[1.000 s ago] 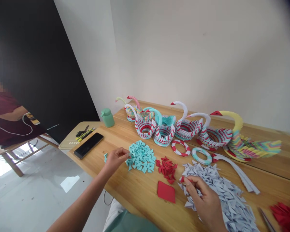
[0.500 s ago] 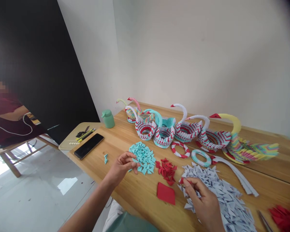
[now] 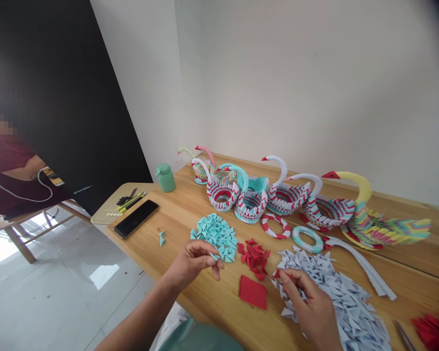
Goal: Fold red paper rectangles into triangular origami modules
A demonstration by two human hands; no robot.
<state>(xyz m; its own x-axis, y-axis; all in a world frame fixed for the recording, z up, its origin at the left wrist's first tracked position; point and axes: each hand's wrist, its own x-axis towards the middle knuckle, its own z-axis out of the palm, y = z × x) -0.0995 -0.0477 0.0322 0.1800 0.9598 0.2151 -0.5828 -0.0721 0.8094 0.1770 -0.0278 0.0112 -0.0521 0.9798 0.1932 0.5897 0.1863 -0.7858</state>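
Note:
My left hand (image 3: 199,263) pinches a small turquoise folded piece (image 3: 214,256) just in front of the turquoise pile (image 3: 216,234). Between the thumb and fingertips of my right hand (image 3: 309,302) is a small red folded piece (image 3: 279,274). That hand is over the left edge of a large pile of pale grey folded pieces (image 3: 346,297). Between my hands lie a small heap of red pieces (image 3: 255,258) and a stack of red paper (image 3: 253,292). A red and white ring (image 3: 275,226) and a turquoise and white ring (image 3: 308,239) rest behind the piles.
Several paper swans (image 3: 251,202) stand along the back near the wall. A phone (image 3: 136,219), yellow pens (image 3: 131,202) and a green container (image 3: 165,177) are at the left. Scissors (image 3: 405,335) and more red pieces (image 3: 433,330) lie at the right. A person (image 3: 14,170) sits far left.
My left hand has moved right and toward me, away from the turquoise pile, and a turquoise piece now shows at its fingertips. My right hand still holds its red piece.

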